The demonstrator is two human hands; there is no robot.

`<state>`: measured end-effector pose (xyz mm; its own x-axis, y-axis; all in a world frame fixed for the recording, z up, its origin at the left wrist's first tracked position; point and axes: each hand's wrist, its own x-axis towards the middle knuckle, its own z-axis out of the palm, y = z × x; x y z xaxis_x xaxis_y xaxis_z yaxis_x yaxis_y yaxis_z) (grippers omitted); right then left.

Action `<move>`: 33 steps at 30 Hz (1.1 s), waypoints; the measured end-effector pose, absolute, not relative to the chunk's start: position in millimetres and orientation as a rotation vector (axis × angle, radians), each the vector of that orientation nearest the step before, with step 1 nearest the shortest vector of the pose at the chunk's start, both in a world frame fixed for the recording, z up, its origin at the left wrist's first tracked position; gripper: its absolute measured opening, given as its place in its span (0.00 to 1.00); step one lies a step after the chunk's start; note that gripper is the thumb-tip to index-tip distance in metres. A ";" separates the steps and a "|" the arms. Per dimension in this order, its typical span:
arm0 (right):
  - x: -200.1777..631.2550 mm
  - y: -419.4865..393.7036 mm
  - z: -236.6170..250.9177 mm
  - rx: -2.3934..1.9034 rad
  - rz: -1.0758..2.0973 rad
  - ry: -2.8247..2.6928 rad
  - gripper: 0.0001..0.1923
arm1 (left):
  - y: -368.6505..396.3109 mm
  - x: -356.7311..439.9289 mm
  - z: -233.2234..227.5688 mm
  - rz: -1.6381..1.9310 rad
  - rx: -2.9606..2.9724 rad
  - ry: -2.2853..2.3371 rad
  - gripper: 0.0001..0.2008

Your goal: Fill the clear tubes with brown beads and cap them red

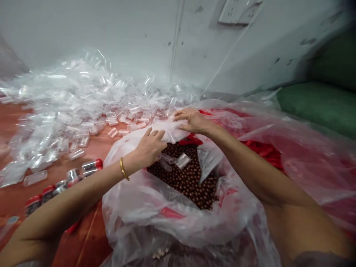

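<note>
A large clear plastic bag [125, 200] stands before me with its rim folded outward. Many small glossy brown beads [191, 185] fill its mouth. On top of them lie a few clear plastic tubes [183, 161]. My left hand [151, 146], with a gold bangle [124, 169] at the wrist, rests on the far left of the rim, fingers stretched and apart. At the back of the rim is my right hand [192, 120], its thumb and fingers spread against the pale plastic. Some fingertips are partly hidden.
A wide heap of clear tubes [75, 96] covers the red surface [102, 139] at back left. Several filled tubes with red caps [93, 165] lie left of the bag. Red material [261, 152] under clear plastic is at right. A wall [133, 33] rises behind, with sockets [236, 11].
</note>
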<state>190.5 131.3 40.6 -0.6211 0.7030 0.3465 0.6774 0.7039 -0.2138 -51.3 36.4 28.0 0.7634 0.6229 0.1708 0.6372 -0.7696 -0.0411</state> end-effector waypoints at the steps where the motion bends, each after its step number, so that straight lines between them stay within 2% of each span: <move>1: 193.6 125.1 40.2 -1.080 0.014 -2.470 0.10 | 30.6 -52.6 26.5 -0.155 -2.854 -1.007 0.16; 5: 197.5 96.2 40.0 -1.076 -0.062 -2.429 0.10 | 14.3 -59.7 23.7 0.009 -2.872 -0.990 0.24; 12: 186.1 26.1 34.0 -1.227 -0.180 -2.332 0.17 | -0.7 -61.1 25.9 -0.113 -2.813 -0.959 0.15; 18: 181.7 -39.7 16.1 -1.300 0.272 -2.301 0.12 | -6.2 -55.5 32.7 0.086 -2.829 -1.142 0.10; 20: 172.9 -54.2 9.7 -1.312 0.433 -2.255 0.14 | -7.4 -49.1 34.9 0.047 -2.851 -1.221 0.14; 23: 156.3 -65.3 2.4 -1.225 0.623 -2.102 0.17 | -13.0 -36.2 34.8 -0.164 -2.930 -1.280 0.22; 28: 150.2 -69.3 -3.6 -1.152 0.771 -1.946 0.08 | -28.2 -22.0 27.4 -0.584 -3.167 -1.286 0.29; 33: 159.6 -71.9 -8.6 -1.118 0.999 -1.759 0.11 | -35.0 -22.2 17.6 -1.394 -3.327 -1.502 0.30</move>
<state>159.6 -71.9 -8.6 -0.2830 0.9356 0.2112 0.2978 0.2950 -0.9079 -22.2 -35.0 17.6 0.5269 0.8105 0.2559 0.3160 -0.4663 0.8263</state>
